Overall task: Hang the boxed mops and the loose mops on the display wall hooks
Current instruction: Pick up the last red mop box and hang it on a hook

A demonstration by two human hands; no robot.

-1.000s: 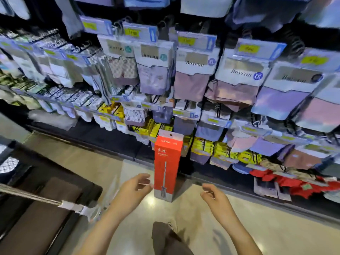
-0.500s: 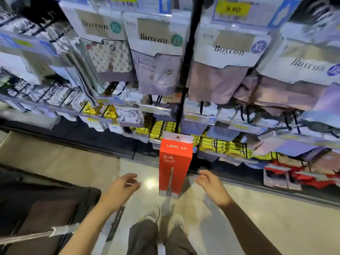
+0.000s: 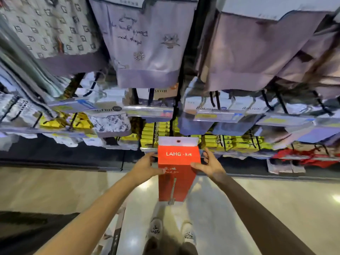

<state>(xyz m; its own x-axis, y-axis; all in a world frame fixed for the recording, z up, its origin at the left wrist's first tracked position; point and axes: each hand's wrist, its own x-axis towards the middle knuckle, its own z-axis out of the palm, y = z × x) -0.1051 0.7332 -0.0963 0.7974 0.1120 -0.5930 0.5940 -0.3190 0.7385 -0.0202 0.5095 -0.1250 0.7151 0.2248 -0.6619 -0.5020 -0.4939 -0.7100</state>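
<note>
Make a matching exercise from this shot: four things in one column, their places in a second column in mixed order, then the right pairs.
Things:
1. red mop box
2. left hand
3. right hand
4. yellow packets

Places:
A. gripping the box's right edge
B. on the display row behind the box
C. held upright between both hands, white hang tab on top
D. gripping the box's left edge

Pairs: 1-C, 2-D, 3-A, 4-B
</note>
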